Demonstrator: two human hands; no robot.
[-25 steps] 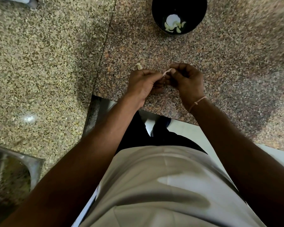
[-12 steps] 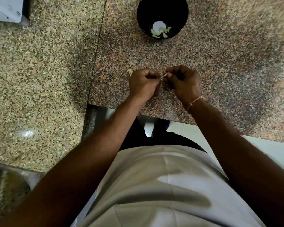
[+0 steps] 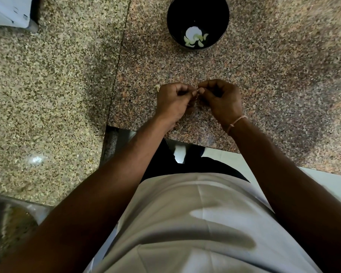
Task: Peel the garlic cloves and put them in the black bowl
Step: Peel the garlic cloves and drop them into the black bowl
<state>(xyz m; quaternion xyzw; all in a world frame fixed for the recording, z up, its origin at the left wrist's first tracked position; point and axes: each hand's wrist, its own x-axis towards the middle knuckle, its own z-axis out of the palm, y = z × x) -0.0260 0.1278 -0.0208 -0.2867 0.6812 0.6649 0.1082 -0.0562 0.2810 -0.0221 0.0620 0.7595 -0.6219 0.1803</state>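
Observation:
The black bowl (image 3: 215, 12) stands at the top of the reddish granite counter, with several peeled garlic cloves (image 3: 195, 39) in its bottom. Below it, my left hand (image 3: 173, 101) and my right hand (image 3: 220, 99) meet fingertip to fingertip above the counter. Both have curled fingers and pinch a small garlic clove (image 3: 197, 89) between them; only a pale sliver of it shows. A small pale scrap of garlic skin (image 3: 157, 87) lies just left of my left hand.
The reddish granite counter (image 3: 264, 75) joins a lighter speckled slab (image 3: 47, 95) on the left. A white appliance corner (image 3: 8, 10) sits at the top left. A steel sink edge (image 3: 8, 213) shows at the bottom left. The counter's front edge runs just under my wrists.
The pale strip of skin that stuck up between my fingertips is now almost hidden. My hands stay together at the same spot; the view has shifted slightly.

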